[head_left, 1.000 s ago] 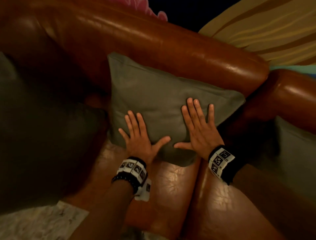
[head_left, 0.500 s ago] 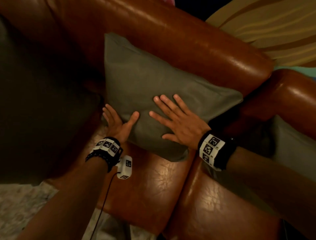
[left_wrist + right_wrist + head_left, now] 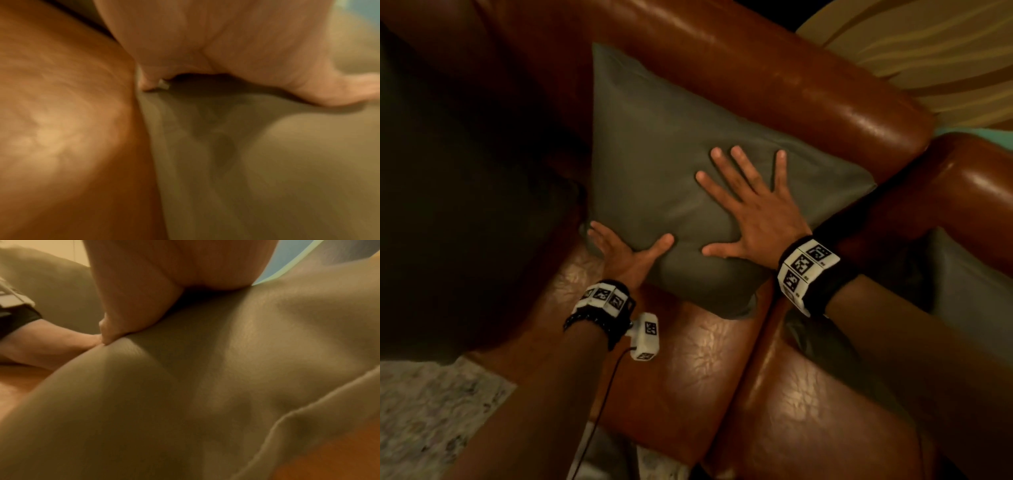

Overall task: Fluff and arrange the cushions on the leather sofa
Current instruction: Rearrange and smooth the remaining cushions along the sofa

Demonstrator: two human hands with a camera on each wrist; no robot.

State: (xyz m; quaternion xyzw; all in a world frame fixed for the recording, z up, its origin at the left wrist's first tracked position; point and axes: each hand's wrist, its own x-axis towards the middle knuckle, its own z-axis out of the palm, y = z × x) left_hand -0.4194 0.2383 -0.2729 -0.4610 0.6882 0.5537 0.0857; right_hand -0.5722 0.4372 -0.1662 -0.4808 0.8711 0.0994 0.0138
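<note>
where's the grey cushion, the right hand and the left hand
grey cushion (image 3: 654, 137), head view, bare upper face
right hand (image 3: 760, 216), head view, back of the hand
left hand (image 3: 625, 255), head view, back of the hand

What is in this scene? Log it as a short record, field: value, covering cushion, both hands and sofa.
cushion: grey-green cushion, propped on the seat against the backrest
left hand: left hand at the cushion's lower left corner, thumb on its front, fingers straight along the edge
right hand: right hand flat on the cushion's front, fingers spread
sofa: brown leather sofa, seat split by a seam
other cushions: dark cushion at the left, another grey cushion at the right
</note>
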